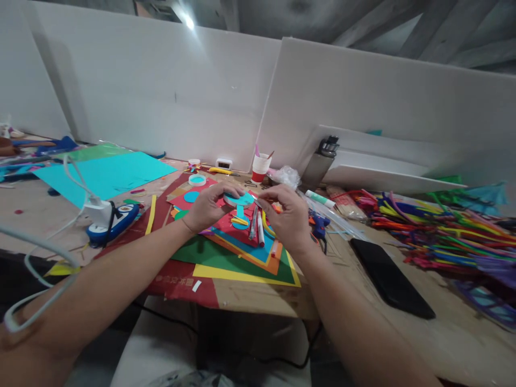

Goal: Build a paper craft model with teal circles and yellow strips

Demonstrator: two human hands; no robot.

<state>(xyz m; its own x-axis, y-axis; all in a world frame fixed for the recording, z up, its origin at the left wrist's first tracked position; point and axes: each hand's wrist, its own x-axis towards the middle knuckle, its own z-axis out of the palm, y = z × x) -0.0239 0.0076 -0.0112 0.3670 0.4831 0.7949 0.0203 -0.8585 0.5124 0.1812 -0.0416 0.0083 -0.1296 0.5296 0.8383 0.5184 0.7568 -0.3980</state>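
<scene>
My left hand (209, 207) is closed around the rim of a shallow white round lid (233, 201) with light blue paper inside. It holds the lid above a pile of coloured paper sheets. A light blue strip (240, 212) shows just below the lid. My right hand (285, 210) is beside the lid on its right, thumb and fingers pinched on a thin pale piece that I cannot make out. Under the hands lie a red sheet (226, 221), yellow scraps (239, 220) and several markers (260, 228).
Another white round lid (197, 180) lies behind my left hand. A paper cup (261, 167) and a grey bottle (318, 164) stand at the back. On the right are a black phone (391, 277) and many pipe cleaners (435, 226). A blue power strip (113, 224) sits left.
</scene>
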